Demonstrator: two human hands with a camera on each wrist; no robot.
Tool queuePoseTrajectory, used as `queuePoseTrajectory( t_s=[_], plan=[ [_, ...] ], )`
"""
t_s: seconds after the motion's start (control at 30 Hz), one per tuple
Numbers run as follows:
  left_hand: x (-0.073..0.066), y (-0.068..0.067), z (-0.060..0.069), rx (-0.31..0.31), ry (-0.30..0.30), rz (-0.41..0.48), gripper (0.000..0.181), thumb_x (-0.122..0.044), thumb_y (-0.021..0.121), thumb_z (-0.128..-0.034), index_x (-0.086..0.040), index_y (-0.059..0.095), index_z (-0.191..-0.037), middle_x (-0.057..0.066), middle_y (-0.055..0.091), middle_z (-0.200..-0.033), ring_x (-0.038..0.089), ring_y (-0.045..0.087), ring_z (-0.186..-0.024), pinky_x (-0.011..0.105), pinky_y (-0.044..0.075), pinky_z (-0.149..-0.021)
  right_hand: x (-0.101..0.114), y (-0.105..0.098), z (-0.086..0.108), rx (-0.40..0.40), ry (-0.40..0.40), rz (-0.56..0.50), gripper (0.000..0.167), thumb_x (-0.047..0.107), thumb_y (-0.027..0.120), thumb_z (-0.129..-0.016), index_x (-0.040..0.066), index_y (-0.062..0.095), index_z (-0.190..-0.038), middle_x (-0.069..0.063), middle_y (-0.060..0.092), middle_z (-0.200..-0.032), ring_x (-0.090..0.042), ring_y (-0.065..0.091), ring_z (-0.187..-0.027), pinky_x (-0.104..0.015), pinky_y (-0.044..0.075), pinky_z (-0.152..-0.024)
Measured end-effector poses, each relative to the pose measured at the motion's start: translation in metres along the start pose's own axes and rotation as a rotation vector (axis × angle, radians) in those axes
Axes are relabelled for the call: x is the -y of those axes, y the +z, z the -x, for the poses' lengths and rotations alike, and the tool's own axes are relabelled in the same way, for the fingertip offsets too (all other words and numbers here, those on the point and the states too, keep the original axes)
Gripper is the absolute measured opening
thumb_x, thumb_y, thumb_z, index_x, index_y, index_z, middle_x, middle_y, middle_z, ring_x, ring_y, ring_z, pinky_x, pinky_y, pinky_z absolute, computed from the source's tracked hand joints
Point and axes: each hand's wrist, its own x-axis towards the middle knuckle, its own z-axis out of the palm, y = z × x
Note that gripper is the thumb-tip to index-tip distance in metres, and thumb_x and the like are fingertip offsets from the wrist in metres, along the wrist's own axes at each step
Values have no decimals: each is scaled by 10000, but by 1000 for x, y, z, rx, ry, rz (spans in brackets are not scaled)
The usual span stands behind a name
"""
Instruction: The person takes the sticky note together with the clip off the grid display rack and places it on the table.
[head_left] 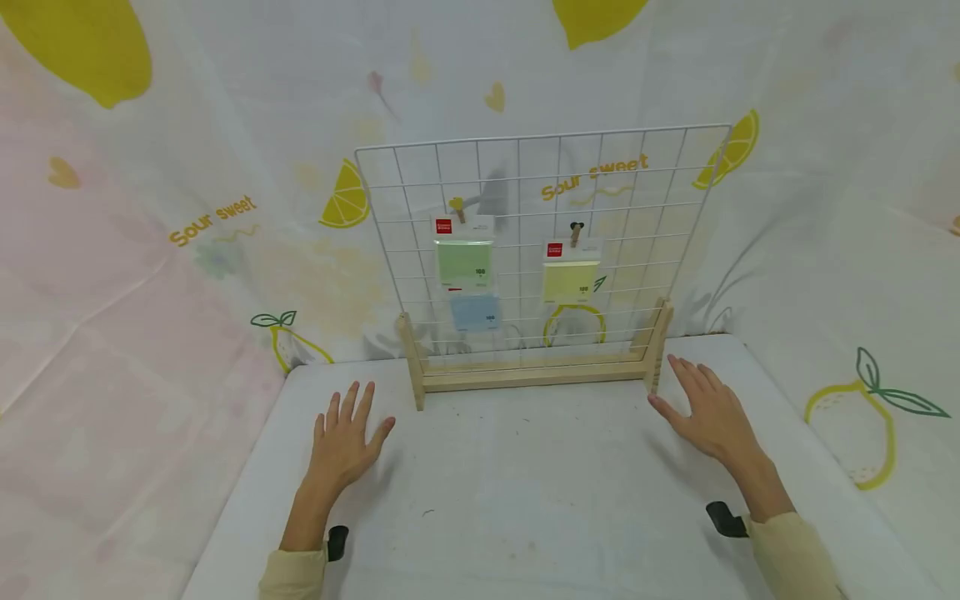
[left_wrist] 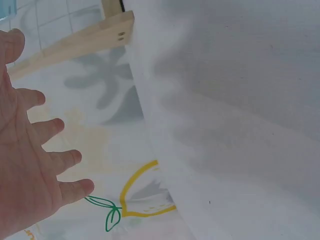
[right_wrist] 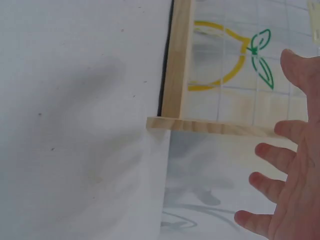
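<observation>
seems idle, with left hand (head_left: 341,448) and right hand (head_left: 711,421) spread well apart over smooth white counter (head_left: 510,500), gripping nothing. beyond, on wooden-footed white wire-grid rack (head_left: 519,244): flat rectangular green pack (head_left: 464,263), flat blue pack (head_left: 475,312), flat yellow pack (head_left: 571,282). probably calls for reaching, then pinching.

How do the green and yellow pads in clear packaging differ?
The green pad in clear packaging hangs higher and further left on the white wire grid than the yellow pad in clear packaging. The green pad's brown clip has a yellow top; the yellow pad's brown clip has a black one. A blue pad shows below the green pad, none below the yellow. Both carry a red label.
</observation>
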Motion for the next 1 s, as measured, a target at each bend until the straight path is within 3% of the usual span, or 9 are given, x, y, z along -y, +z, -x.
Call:
queuePoseTrajectory(
  t_s=[0.17, 0.6, 0.77, 1.0],
  plan=[
    [-3, -10, -8, -34, 3, 34, 754, -542, 435, -1007, -72, 234, -1561, 231, 230, -1570, 519, 193, -1393, 715, 194, -1029, 9, -8, -11, -28, -17, 16, 822, 505, 629, -924, -15, 349, -1496, -287, 441, -1419, -493, 394, -1272, -661, 354, -956],
    [-12, -30, -23, -122, 8, 129, 745, -542, 463, -1000, -82, 268, -1553, 230, 308, -1530, 477, 302, -1352, 697, 269, -1003, 34, -32, -36, -25, 49, -17, 857, 574, 610, -914, 11, 350, -1505, -311, 455, -1402, -517, 408, -1256, -677, 362, -931],
    [-18, -36, -29, -139, 4, 141, 758, -571, 462, -991, -98, 275, -1553, 210, 342, -1516, 474, 351, -1318, 682, 302, -990, 40, -39, -43, -63, 37, -28, 816, 535, 643, -908, -7, 405, -1468, -326, 477, -1373, -522, 442, -1222, -667, 389, -904],
    [-27, -45, -38, -193, 30, 149, 748, -566, 480, -986, -107, 299, -1549, 230, 408, -1458, 479, 422, -1244, 663, 366, -932, 50, -48, -51, -79, 31, -57, 796, 549, 627, -914, 48, 402, -1490, -279, 496, -1381, -483, 458, -1230, -655, 407, -886]
  ],
)
